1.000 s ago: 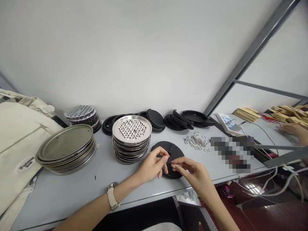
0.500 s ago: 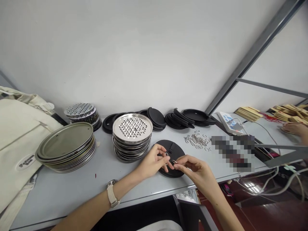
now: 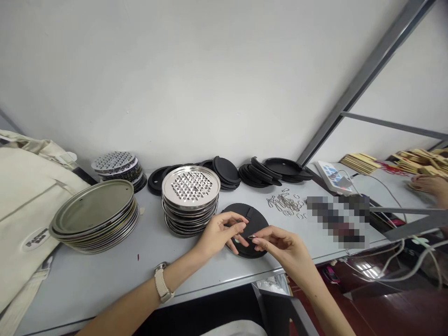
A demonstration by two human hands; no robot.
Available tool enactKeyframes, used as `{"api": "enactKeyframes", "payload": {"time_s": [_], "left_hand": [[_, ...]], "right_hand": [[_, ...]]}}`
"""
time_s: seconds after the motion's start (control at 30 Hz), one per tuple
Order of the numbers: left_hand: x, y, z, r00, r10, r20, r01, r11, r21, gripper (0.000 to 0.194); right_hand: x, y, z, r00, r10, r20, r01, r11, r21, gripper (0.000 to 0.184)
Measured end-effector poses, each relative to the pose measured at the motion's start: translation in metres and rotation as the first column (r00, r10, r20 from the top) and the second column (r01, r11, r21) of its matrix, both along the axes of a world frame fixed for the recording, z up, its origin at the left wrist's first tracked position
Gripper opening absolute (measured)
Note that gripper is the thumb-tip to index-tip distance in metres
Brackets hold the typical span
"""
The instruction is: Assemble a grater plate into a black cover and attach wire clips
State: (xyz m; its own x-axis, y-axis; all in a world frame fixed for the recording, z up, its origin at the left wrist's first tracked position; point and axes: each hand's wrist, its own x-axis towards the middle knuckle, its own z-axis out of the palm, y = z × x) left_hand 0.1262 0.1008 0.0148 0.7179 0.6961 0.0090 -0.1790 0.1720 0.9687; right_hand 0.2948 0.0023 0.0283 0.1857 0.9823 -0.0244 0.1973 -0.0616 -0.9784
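My left hand (image 3: 224,231) is over a round black disc (image 3: 257,217), thumb and forefinger closed together and the other fingers loosely curled. Whatever lies in that pinch, if anything, is too small to make out. My right hand (image 3: 282,242), just to its right, pinches a small shiny metal ring (image 3: 251,237) between thumb and forefinger. The two hands are close but apart. Beneath them the black disc lies flat on the grey table, its middle partly covered by my fingers. Behind my right hand is a loose pile of metal rings and clasps (image 3: 285,202).
Left of my hands stands a stack of round metal graters (image 3: 191,205). Farther left are stacked oval metal trays (image 3: 94,210), more graters (image 3: 117,163) and a cream bag (image 3: 28,200). Black round lids (image 3: 226,171) line the wall. Another person's hand (image 3: 429,183) is at far right.
The silver ring seen at my left fingers earlier no longer shows. The left thumb and forefinger have shifted slightly, while my right hand stays nearly in place with its small ring.
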Motion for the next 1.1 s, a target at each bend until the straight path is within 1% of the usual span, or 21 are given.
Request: {"api": "enactKeyframes", "payload": {"time_s": [0.13,0.23,0.37,0.67,0.83,0.97,1.1], "left_hand": [[0.0003,-0.0005,-0.0025,0.998,-0.056,0.012,0.056,0.998,0.002,0.033],[0.0015,-0.0016,-0.0028,0.995,-0.095,0.024,0.096,0.995,-0.028,0.035],[0.0020,-0.0043,-0.0009,0.993,-0.113,0.018,0.114,0.992,-0.049,0.037],[0.0028,-0.0049,-0.0015,0.996,-0.091,-0.001,0.090,0.994,-0.060,0.035],[0.0027,-0.0055,-0.0022,0.996,-0.092,0.004,0.092,0.994,-0.062,0.035],[0.0027,-0.0039,-0.0015,0.997,-0.079,-0.014,0.077,0.993,-0.085,0.040],[0.0031,-0.0028,-0.0009,1.000,-0.020,0.003,0.020,0.996,-0.089,0.041]], "right_hand": [[0.0001,-0.0003,0.0000,1.000,-0.018,0.019,0.017,0.999,0.029,0.021],[0.0002,-0.0005,0.0000,0.998,-0.037,0.041,0.035,0.998,0.056,0.021],[0.0002,-0.0009,-0.0013,0.998,-0.029,0.057,0.025,0.997,0.074,0.021],[-0.0022,0.0001,-0.0013,0.999,0.033,0.024,-0.034,0.998,0.046,0.021],[-0.0010,0.0005,-0.0006,0.996,0.086,0.004,-0.086,0.995,0.059,0.023],[-0.0006,-0.0007,0.0004,0.994,0.098,0.047,-0.102,0.992,0.075,0.021],[-0.0016,-0.0009,0.0022,0.986,0.087,0.143,-0.104,0.988,0.116,0.017]]}}
